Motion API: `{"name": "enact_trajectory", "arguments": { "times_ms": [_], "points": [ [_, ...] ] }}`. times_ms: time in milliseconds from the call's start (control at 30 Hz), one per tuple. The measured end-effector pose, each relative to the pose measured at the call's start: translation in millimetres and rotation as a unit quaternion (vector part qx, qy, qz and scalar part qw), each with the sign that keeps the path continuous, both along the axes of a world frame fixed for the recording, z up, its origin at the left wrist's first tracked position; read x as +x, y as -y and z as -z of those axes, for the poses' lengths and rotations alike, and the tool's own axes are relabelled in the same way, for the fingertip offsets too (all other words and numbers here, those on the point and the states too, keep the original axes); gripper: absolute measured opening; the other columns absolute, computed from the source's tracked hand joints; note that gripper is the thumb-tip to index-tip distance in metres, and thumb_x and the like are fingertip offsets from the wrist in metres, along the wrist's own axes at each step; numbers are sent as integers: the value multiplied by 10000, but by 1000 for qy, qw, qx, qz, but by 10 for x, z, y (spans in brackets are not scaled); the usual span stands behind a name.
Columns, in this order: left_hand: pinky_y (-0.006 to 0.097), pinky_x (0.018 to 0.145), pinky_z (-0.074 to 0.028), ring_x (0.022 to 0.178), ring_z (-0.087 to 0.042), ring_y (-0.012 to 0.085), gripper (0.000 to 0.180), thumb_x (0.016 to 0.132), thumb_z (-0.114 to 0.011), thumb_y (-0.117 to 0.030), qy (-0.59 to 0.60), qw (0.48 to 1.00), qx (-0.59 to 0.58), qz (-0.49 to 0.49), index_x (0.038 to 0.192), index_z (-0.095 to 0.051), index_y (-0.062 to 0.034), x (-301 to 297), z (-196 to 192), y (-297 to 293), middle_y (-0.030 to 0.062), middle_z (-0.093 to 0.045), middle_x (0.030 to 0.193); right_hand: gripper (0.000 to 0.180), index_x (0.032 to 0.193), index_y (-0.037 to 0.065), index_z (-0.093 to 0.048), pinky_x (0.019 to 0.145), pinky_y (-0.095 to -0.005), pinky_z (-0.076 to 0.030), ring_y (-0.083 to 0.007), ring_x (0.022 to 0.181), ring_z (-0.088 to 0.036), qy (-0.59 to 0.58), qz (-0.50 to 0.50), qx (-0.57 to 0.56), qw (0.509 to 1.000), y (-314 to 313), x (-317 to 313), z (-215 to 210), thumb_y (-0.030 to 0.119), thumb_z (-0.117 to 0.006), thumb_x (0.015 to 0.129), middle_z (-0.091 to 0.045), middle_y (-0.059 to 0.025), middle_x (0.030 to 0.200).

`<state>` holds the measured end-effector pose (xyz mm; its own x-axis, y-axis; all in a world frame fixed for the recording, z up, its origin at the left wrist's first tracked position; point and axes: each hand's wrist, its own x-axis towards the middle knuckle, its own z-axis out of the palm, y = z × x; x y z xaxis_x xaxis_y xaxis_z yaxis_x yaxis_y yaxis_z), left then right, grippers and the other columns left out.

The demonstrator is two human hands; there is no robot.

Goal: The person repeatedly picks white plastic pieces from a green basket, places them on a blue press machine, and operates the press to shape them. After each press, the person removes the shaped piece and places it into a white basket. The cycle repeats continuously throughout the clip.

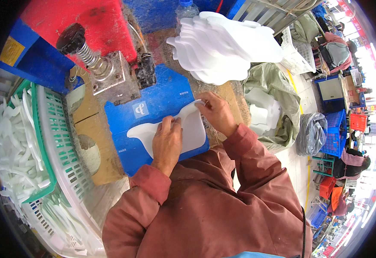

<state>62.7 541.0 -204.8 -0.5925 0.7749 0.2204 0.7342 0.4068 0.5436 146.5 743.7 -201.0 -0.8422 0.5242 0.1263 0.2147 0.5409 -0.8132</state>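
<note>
My right grip (pixel 217 112) pinches the white sheet (pixel 194 131) near its tip — my left grip (pixel 167 142) lies on it, whether clasping I can't tell.

A pale square emblem (pixel 140 109) marks the blue board (pixel 166 81) toward its far edge, with tiny white print (pixel 183 93) near its left and right edges. The blue frame's (pixel 37 60) yellow label (pixel 11 50) is unreadable.

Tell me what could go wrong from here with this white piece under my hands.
The thin white piece might bend or crease where the right hand pinches its far edge. It could also slip on the blue sheet if the left hand presses unevenly. The uneven stack of white pieces, close beyond the right hand, might slide if bumped.
</note>
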Motion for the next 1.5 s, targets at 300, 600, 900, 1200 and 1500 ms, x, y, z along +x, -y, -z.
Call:
{"name": "enact_trajectory", "arguments": {
  "times_ms": [300, 600, 900, 1200, 1500],
  "points": [
    [459, 920, -572, 1064, -674, 382, 317, 915, -702, -32, 17, 1000, 6, 7, 1230, -710, 3, -8, 38, 5, 158, -629, 1211, 138, 1064, 10, -737, 768, -353, -580, -234, 819, -722, -2, 43, -123, 991, -113, 159, 243, 82, -735, 946, -746, -141, 939],
    [461, 930, -567, 1061, -670, 376, 313, 932, -693, -32, 40, 999, 10, 10, 1238, -703, 31, -13, -2, 12, 166, -624, 1207, 75, 1016, 10, -719, 705, -320, -540, -172, 757, -660, 11, 28, 22, 999, -127, 72, 164, 27, -720, 942, -697, -93, 869],
    [462, 939, -561, 1077, -666, 370, 301, 941, -686, -48, 43, 999, 5, 7, 1230, -709, 33, -21, 25, 3, 163, -619, 1213, 79, 1002, 44, -705, 784, -457, -564, -380, 909, -685, 69, 20, 58, 996, -108, -21, 133, 68, -696, 927, -668, -162, 1011],
    [467, 892, -560, 1074, -648, 372, 224, 948, -636, -48, 29, 999, 46, 5, 1169, -668, -31, -4, 211, 0, 150, -602, 1135, 131, 1044, 65, -731, 814, -453, -570, -379, 918, -683, 139, -4, 251, 958, -269, -42, 491, 143, -657, 968, -680, -152, 1013],
    [474, 949, -533, 1082, -645, 378, 428, 888, -746, -53, 225, 958, 172, -33, 1294, -611, -41, -101, 454, 99, 170, -606, 1225, 116, 1101, 14, -660, 760, -287, -538, -119, 905, -637, 42, -70, -122, 989, -413, -52, 74, 120, -642, 1059, -676, -37, 1018]
  ]
}}
